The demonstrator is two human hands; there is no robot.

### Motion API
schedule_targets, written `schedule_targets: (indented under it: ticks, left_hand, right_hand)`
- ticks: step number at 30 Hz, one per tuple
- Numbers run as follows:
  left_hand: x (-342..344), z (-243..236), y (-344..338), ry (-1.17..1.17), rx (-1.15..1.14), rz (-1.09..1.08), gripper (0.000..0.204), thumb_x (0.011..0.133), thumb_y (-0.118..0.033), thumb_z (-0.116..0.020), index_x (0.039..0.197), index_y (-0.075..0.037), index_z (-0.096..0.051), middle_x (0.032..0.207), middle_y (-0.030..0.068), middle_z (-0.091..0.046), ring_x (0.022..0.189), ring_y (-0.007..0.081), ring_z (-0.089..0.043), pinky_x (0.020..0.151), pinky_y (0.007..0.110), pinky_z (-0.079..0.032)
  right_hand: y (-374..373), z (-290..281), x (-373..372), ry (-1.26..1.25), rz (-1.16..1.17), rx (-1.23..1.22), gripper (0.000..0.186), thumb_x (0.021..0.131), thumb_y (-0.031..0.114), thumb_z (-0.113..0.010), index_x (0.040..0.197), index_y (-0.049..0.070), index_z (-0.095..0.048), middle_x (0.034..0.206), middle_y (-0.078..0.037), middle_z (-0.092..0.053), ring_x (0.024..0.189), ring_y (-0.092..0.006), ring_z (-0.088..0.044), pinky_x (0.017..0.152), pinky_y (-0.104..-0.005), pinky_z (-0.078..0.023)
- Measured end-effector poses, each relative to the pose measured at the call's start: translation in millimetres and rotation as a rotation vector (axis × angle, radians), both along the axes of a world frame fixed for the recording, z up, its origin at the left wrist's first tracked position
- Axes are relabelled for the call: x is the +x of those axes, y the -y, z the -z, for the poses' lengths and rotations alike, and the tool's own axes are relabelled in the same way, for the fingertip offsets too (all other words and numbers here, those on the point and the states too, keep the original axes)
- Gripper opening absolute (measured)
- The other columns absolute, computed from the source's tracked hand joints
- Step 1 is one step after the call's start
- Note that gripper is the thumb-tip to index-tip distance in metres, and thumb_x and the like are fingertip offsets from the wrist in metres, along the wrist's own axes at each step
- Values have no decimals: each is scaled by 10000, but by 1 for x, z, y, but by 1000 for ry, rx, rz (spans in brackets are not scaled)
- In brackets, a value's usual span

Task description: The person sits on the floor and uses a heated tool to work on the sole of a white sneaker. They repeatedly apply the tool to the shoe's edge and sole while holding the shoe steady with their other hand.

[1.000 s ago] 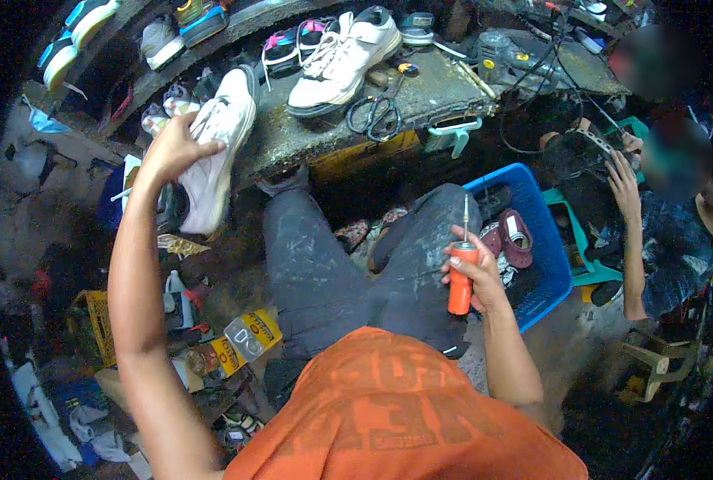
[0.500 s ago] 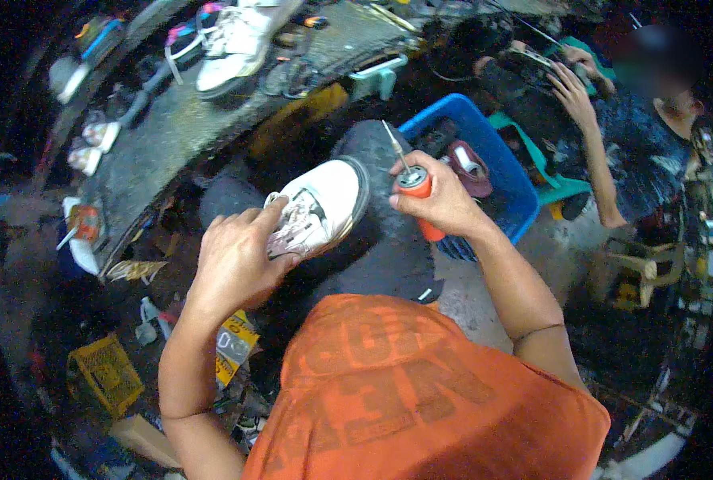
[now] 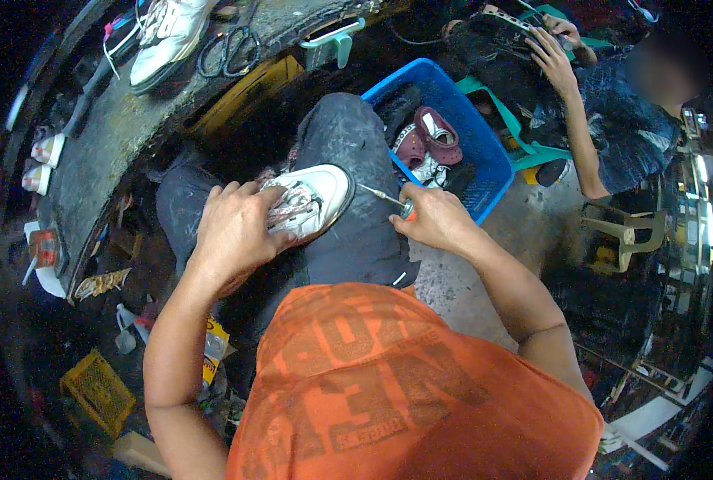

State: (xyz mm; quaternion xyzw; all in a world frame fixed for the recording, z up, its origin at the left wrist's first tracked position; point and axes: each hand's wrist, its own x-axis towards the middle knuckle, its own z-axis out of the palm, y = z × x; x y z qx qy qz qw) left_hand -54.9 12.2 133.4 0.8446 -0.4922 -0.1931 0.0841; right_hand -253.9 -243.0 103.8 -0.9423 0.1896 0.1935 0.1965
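A white sneaker (image 3: 327,190) with a dark line round its sole lies across my trousered thighs, its toe to the right. My left hand (image 3: 240,224) grips it over the laces, thumb on the near side. In my right hand (image 3: 439,220) is an awl (image 3: 384,195) with a thin metal shaft; most of its thick orange handle is hidden by my fingers. The awl's point is close to the edge of the sole at the toe. Whether it touches the sole I cannot tell.
Beyond my right hand stands a blue basket (image 3: 496,180) holding maroon clogs (image 3: 436,136). A stone ledge at the upper left bears another white shoe (image 3: 168,44). Someone sits at the upper right, hands on an object. A yellow crate (image 3: 99,392) lies lower left.
The awl has swung down from pointing up to pointing left, its tip now near the toe's sole edge. The sneaker sits flatter under my left hand. The whole view has shifted.
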Motion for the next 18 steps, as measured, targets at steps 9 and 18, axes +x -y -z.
schedule_targets:
  ticks: [9,18]
  left_hand:
    - [-1,3,-2,-7,10,-29,614,676,-369,-851,1191,-69,-701,1040,172,-679,1025,370,-621,932,468,-473]
    - [-5,-1,-2,24,-41,-35,506,713,-382,-831,1106,-77,-738,1026,173,-700,984,341,-638,897,450,-473]
  right_hand:
    - [-1,-1,12,3,-70,-24,449,801,339,-717,1057,-24,-649,872,-266,-698,872,-428,-695,785,-526,-538]
    - [-5,-2,14,1,-50,-22,435,808,318,-710,1058,-33,-647,869,-269,-700,870,-439,-696,797,-523,-542]
